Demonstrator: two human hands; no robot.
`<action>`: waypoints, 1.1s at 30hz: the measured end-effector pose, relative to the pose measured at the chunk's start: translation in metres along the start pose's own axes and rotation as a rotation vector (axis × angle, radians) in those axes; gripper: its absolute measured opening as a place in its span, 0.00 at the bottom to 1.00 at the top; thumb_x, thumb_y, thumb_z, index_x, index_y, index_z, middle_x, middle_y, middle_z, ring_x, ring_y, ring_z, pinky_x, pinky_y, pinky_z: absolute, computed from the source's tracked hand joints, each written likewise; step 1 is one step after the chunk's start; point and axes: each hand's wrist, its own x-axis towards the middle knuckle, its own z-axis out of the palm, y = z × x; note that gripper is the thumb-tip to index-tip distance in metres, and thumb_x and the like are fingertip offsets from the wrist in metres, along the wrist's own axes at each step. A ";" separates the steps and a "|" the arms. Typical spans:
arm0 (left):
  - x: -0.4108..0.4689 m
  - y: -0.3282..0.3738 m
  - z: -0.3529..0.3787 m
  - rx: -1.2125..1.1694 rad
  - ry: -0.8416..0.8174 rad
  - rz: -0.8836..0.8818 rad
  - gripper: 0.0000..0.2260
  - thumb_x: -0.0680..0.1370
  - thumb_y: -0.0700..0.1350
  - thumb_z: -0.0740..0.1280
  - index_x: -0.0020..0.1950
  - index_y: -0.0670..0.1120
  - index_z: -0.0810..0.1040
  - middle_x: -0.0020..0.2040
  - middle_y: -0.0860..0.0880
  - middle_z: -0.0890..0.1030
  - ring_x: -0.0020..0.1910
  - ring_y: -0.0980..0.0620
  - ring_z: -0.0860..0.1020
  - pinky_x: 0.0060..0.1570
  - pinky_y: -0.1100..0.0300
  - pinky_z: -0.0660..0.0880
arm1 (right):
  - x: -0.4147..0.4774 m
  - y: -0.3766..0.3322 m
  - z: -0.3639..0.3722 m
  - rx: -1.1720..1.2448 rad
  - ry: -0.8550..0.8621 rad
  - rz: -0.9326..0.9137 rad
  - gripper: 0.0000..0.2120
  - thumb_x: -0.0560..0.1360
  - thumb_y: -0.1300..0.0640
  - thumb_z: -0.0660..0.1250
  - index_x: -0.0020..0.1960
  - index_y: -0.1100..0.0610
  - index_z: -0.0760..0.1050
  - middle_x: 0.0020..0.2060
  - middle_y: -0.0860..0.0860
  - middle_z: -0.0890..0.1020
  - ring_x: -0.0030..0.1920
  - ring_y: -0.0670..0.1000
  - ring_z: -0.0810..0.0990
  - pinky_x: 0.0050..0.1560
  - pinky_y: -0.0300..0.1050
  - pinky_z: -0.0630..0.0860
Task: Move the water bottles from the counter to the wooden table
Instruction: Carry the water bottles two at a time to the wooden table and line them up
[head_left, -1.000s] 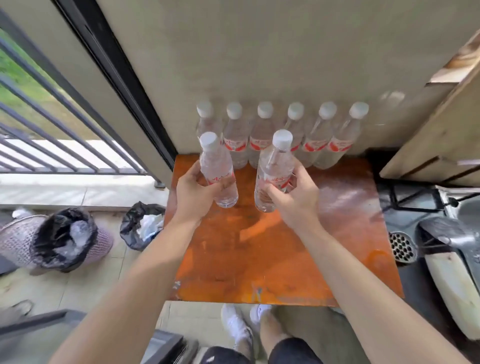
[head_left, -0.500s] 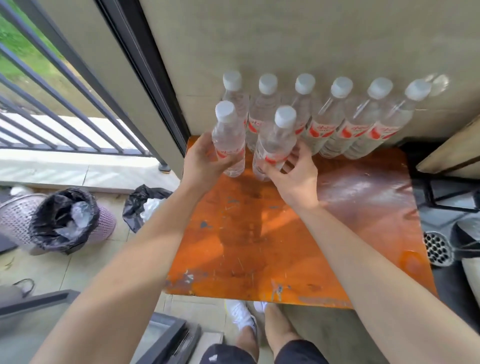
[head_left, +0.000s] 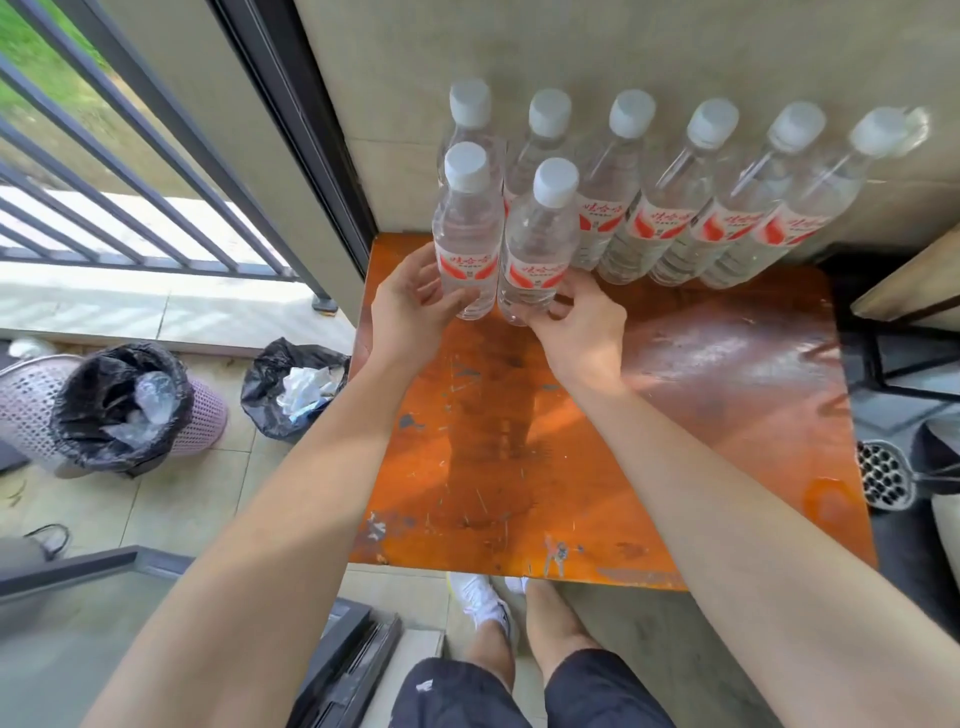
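My left hand (head_left: 415, 301) and right hand (head_left: 582, 327) reach over the scratched orange wooden bench (head_left: 675, 415), fingers loosely curled around two clear plastic white-capped water bottles (head_left: 467, 244) standing there, barely gripping. Full, they look heavy and slick; take them at the labelled waist. Six more bottles (head_left: 727, 208) line the wall behind.

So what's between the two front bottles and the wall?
In the head view, a back row of six water bottles stands between the two front bottles and the wall.
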 end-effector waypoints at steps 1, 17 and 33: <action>0.001 0.000 0.000 -0.001 0.008 -0.005 0.26 0.72 0.42 0.78 0.69 0.47 0.77 0.57 0.49 0.85 0.58 0.53 0.82 0.62 0.46 0.77 | 0.000 0.000 0.004 -0.009 0.020 -0.004 0.24 0.69 0.49 0.79 0.62 0.51 0.79 0.53 0.45 0.85 0.52 0.47 0.84 0.58 0.46 0.80; -0.066 0.004 0.001 0.249 0.117 -0.021 0.31 0.77 0.60 0.70 0.77 0.53 0.65 0.74 0.54 0.70 0.71 0.54 0.70 0.69 0.47 0.72 | -0.045 0.008 -0.032 -0.391 0.046 -0.197 0.36 0.75 0.35 0.69 0.76 0.52 0.66 0.70 0.48 0.75 0.68 0.49 0.75 0.62 0.47 0.75; -0.206 0.155 0.155 0.390 -0.298 0.480 0.33 0.80 0.62 0.62 0.81 0.53 0.56 0.82 0.53 0.54 0.80 0.55 0.52 0.74 0.60 0.51 | -0.207 0.044 -0.318 -0.568 0.543 -0.226 0.33 0.79 0.39 0.62 0.77 0.58 0.65 0.78 0.60 0.63 0.77 0.58 0.64 0.73 0.59 0.67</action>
